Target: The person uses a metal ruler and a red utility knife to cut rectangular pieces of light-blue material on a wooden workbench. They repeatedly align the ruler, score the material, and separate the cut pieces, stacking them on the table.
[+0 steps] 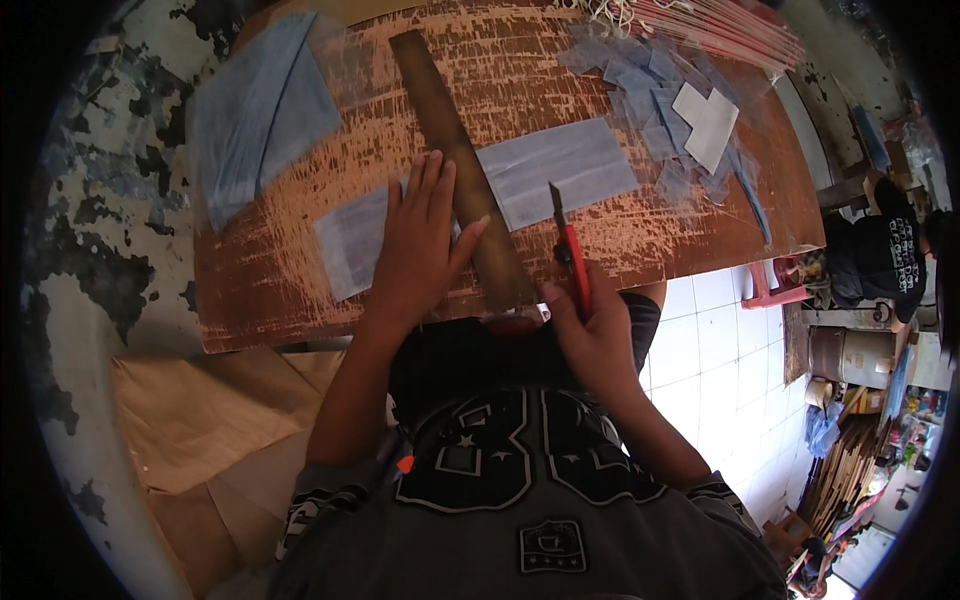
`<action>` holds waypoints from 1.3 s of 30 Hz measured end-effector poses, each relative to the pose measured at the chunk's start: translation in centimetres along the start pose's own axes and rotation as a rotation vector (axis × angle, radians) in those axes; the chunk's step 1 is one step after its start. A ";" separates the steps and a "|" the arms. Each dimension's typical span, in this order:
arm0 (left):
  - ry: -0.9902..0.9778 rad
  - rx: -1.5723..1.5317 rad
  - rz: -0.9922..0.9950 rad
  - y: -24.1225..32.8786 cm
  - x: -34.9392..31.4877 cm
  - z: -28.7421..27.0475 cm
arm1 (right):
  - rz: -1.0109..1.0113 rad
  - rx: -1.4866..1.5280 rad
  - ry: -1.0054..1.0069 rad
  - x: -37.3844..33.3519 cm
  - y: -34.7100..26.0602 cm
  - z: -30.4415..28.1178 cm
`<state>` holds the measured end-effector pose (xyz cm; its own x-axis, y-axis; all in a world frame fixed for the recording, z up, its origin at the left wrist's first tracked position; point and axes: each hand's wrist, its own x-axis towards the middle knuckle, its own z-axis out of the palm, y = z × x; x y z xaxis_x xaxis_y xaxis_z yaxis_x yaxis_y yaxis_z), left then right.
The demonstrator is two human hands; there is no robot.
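Observation:
My left hand (422,235) lies flat with fingers stretched, pressing on a light blue-grey sheet (560,172) and against the left edge of a long brown ruler-like strip (452,150). The strip runs slantwise across the sheet, from the far side of the table to its near edge. In my right hand (594,335) is a red utility knife (575,262), gripped by its handle. Its dark blade points away from me, to the right of the strip and over the sheet's near edge; whether it touches anything I cannot tell.
The worn wooden table (285,290) is heavily scored. Folded blue sheets (265,110) lie at the far left. At right are cut blue pieces (640,95), a white piece (708,128) and a bundle of red sticks (710,35). Another person (880,250) is at the far right.

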<state>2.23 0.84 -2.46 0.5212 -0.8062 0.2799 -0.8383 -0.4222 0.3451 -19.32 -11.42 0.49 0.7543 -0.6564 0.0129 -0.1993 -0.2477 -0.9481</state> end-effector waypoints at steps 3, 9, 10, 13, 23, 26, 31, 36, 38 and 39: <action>-0.013 -0.008 -0.015 0.2 0.1 -0.1 | 0.061 -0.019 -0.061 0.0 -0.7 0.5; -0.005 -0.024 -0.031 0.6 0.1 -0.5 | 0.012 0.000 -0.093 0.6 -0.2 1.2; -0.003 -0.022 -0.029 0.6 0.1 -0.4 | 0.029 -0.009 -0.105 0.9 -0.5 1.0; 0.003 -0.020 -0.018 0.4 0.0 -0.4 | 0.075 0.028 -0.130 1.2 -0.8 0.7; 0.035 -0.075 -0.028 0.4 0.0 -0.4 | 0.172 0.168 -0.204 1.3 0.7 2.0; 0.048 -0.092 -0.030 0.4 0.0 -0.6 | 0.196 0.165 -0.231 1.4 0.4 2.1; 0.053 -0.132 -0.045 0.5 -0.1 -0.8 | 0.136 0.187 -0.167 1.9 -0.6 1.2; 0.049 -0.197 -0.042 0.5 -0.1 -1.0 | 0.146 0.338 -0.043 3.7 -0.1 -0.7; 0.044 -0.226 -0.050 0.4 -0.2 -1.0 | 0.191 0.525 -0.038 4.4 -0.7 -1.2; 0.040 -0.236 -0.056 0.3 -0.3 -1.0 | 0.236 0.582 -0.076 4.8 -0.8 -2.1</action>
<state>1.96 1.36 -1.49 0.5755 -0.7652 0.2885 -0.7501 -0.3534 0.5590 -16.87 -15.91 1.97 0.7781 -0.5884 -0.2198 -0.0088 0.3398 -0.9405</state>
